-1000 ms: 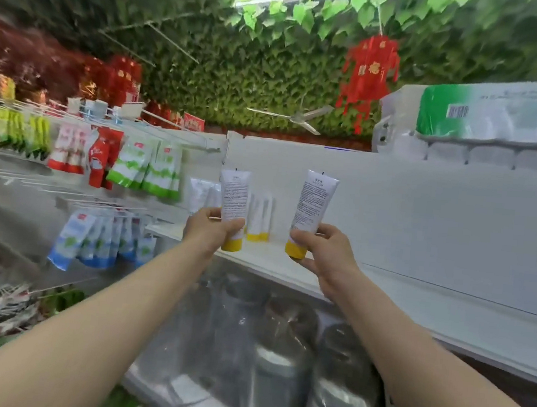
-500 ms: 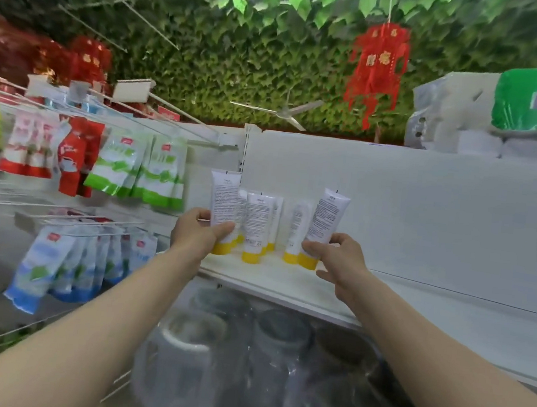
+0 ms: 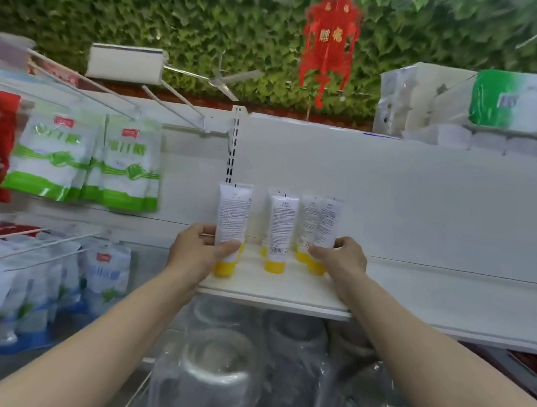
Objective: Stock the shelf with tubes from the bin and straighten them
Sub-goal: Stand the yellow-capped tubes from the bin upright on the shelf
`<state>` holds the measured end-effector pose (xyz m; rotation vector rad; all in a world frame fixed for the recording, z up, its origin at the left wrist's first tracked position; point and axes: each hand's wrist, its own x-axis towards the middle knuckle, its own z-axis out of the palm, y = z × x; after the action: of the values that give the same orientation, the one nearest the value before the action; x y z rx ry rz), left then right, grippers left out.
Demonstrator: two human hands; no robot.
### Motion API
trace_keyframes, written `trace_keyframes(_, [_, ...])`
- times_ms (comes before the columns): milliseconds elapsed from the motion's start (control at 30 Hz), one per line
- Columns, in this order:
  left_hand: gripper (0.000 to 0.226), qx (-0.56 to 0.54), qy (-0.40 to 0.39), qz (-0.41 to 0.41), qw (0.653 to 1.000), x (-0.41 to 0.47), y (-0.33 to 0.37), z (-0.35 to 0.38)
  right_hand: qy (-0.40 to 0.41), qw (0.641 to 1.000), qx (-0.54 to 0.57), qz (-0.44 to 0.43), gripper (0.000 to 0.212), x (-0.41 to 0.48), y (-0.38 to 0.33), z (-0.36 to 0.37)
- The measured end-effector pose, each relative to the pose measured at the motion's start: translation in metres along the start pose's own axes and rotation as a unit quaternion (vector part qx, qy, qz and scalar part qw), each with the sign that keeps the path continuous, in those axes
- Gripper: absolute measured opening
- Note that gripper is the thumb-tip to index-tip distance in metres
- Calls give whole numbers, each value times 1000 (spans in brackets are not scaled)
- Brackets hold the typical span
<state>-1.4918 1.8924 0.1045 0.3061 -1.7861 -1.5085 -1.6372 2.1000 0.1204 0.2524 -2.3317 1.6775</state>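
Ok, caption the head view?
Left hand grips the left tube, right hand the right tube, caps down on the shelf.

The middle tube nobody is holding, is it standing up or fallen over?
Standing up: the middle tube rests on its yellow cap on the shelf, flat end pointing up.

Left tube [image 3: 231, 219], right tube [image 3: 327, 222] lowered from mid-air onto shelf [image 3: 285, 292], caps down.

We are in a shop: a white display shelf [image 3: 285, 290] holds matching tubes [image 3: 279, 227] (white, yellow caps). Left of it bagged goods [image 3: 55, 156] hang in rows, and above its right end sit wrapped paper-roll packs [image 3: 526, 100].
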Motion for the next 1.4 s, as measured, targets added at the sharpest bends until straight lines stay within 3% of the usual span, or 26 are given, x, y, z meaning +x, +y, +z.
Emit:
trace_keyframes(500, [33,3,-17,5,1000,-11,4,-5,-28,998,-59,-11,46,-1,2,3])
trace_keyframes(1400, [28,-24,-22,24,999,-12,-1,-7,-47,998,-40,18,49,3,5,4])
